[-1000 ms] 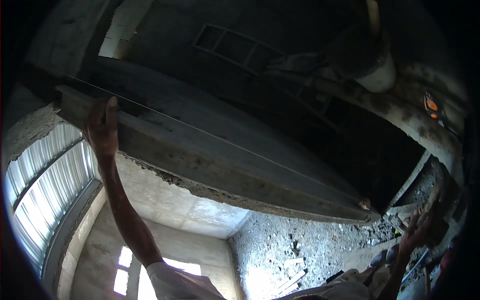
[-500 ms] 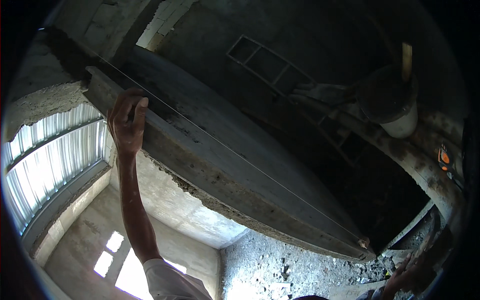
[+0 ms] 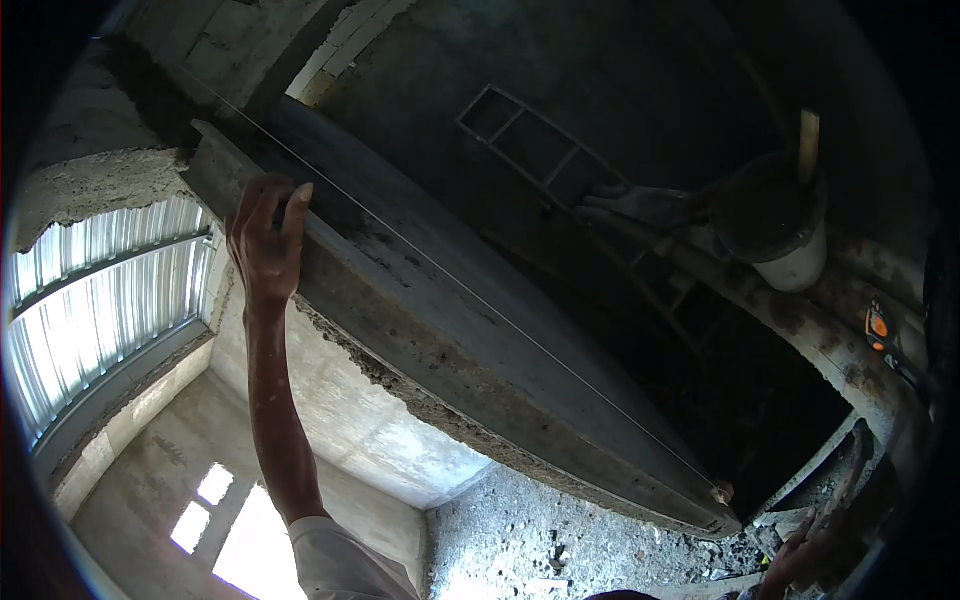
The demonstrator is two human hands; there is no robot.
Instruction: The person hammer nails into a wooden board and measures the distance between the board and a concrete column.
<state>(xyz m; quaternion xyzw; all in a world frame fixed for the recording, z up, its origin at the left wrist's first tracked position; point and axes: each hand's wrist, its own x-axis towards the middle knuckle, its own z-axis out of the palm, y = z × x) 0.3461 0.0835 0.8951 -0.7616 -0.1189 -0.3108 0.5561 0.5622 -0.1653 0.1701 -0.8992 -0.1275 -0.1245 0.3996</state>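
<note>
My left hand [image 3: 265, 235] is closed over the upper edge of a long grey board [image 3: 420, 345], near its far left end. The board runs along the side of a grey concrete beam [image 3: 450, 290], down toward the lower right. Above the beam's top face stretches a thin white string [image 3: 425, 255], which ends at a small light-brown block [image 3: 722, 492] at the board's near end. In the dim lower right corner is my right hand [image 3: 795, 562], low and partly cut off. Its fingers are too dark to make out, and whether it holds anything is unclear.
A bucket [image 3: 790, 250] with a wooden handle sticking out stands at the right by a thick pole [image 3: 740, 280]. An orange-and-black tool [image 3: 878, 325] lies near it. A ladder-like frame [image 3: 545, 145] is behind. Window openings [image 3: 245, 530] and rubble-strewn ground [image 3: 560, 520] show below.
The whole view has shifted slightly. My left hand keeps its grip at about the same place on the board. My right hand stays in the lower right corner.
</note>
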